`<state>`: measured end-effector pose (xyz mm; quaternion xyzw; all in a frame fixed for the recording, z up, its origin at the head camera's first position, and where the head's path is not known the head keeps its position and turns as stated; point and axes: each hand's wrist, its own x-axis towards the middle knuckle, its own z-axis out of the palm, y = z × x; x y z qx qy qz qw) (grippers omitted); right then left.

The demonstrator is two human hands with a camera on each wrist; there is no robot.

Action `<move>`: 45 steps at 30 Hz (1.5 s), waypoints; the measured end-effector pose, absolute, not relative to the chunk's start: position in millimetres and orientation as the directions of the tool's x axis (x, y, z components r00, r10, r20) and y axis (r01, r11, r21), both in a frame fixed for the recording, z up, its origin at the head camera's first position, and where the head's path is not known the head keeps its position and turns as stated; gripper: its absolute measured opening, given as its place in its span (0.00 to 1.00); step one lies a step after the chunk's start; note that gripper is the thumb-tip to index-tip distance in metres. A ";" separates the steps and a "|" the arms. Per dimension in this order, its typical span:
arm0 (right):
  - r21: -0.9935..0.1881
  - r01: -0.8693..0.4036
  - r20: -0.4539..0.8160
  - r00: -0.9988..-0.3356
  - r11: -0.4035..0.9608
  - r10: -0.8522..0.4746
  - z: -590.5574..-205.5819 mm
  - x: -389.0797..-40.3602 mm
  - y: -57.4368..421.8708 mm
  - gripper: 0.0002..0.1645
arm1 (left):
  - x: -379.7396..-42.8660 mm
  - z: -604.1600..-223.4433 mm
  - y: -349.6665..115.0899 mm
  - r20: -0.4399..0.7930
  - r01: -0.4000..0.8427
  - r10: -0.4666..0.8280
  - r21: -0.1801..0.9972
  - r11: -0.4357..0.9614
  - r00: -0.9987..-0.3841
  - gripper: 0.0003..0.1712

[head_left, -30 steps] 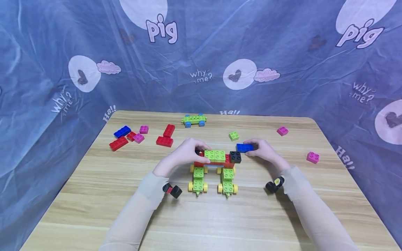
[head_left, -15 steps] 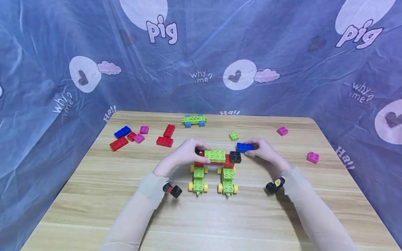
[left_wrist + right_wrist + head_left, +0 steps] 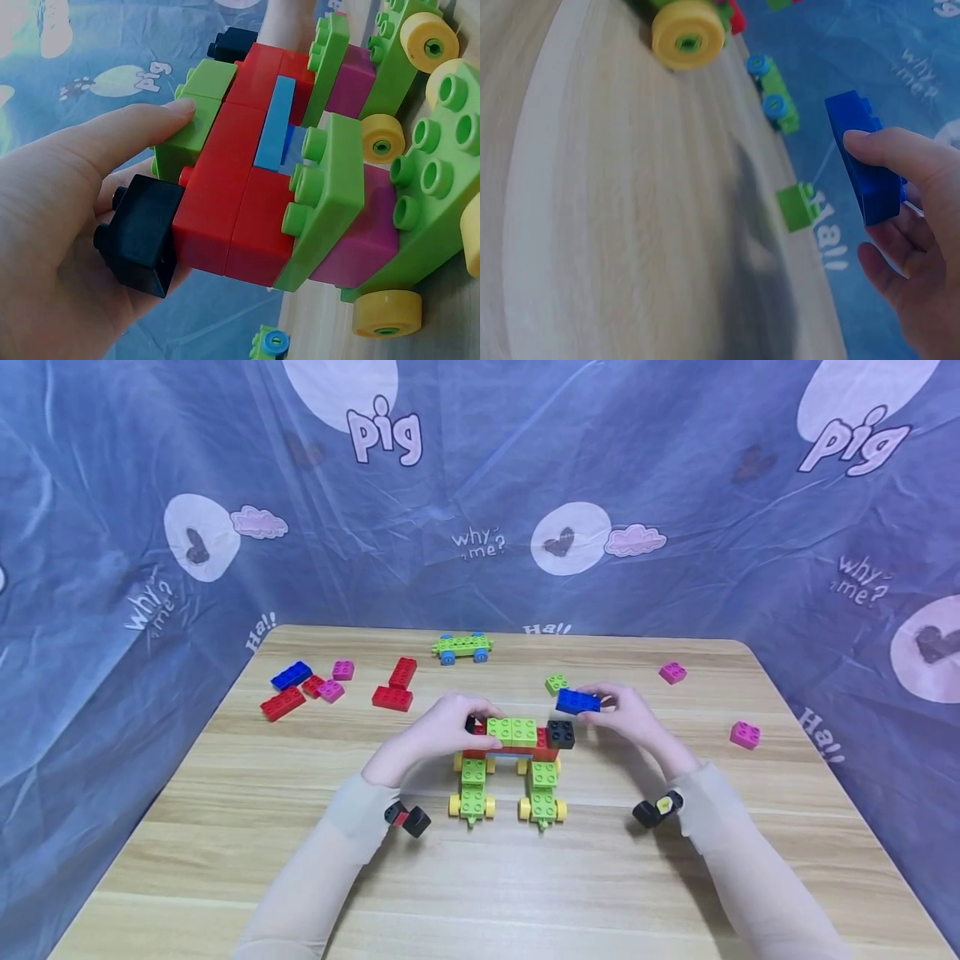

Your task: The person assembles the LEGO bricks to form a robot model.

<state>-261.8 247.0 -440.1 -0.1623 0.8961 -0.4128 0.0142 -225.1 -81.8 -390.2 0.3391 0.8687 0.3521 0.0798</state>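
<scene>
A built block model stands at the middle of the table on two light green wheeled bases (image 3: 543,802) with yellow wheels. Magenta bricks (image 3: 352,236) rise from the bases to a crosspiece of red bricks (image 3: 217,180), which is topped by light green bricks (image 3: 512,732). A black brick (image 3: 560,734) sits at each end. My left hand (image 3: 446,724) grips the model's top at its left end, thumb against a green brick. Just behind the model's right end, my right hand (image 3: 626,714) pinches a long blue brick (image 3: 864,161) between thumb and fingers, raised above the table.
Red, blue and pink bricks (image 3: 331,691) lie at the back left, with two red bricks (image 3: 392,697) nearer the middle. A green car base with blue wheels (image 3: 462,647) stands at the back edge. A small green brick (image 3: 556,683) lies behind the blue one; pink bricks (image 3: 746,735) lie right.
My right hand has raised the blue brick and brought it slightly left, its near end now overlapping the small green brick in the head view. My left hand stays on the model.
</scene>
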 end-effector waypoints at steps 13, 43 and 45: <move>-0.748 -0.369 0.236 -0.925 0.552 -0.299 -403.8 -245.9 221.6 0.27 | -225.1 -388.9 -83.9 0.125 0.551 0.641 0.648 0.525 -0.757 0.29; -0.685 -0.556 0.252 -0.787 0.470 -0.563 -378.3 -219.4 154.6 0.24 | -226.0 -377.3 -82.8 0.232 0.591 0.622 0.659 0.464 -0.747 0.23; -0.688 -0.556 0.251 -0.786 0.467 -0.565 -378.7 -219.2 154.0 0.24 | -224.7 -377.5 -82.7 0.223 0.582 0.622 0.668 0.464 -0.751 0.23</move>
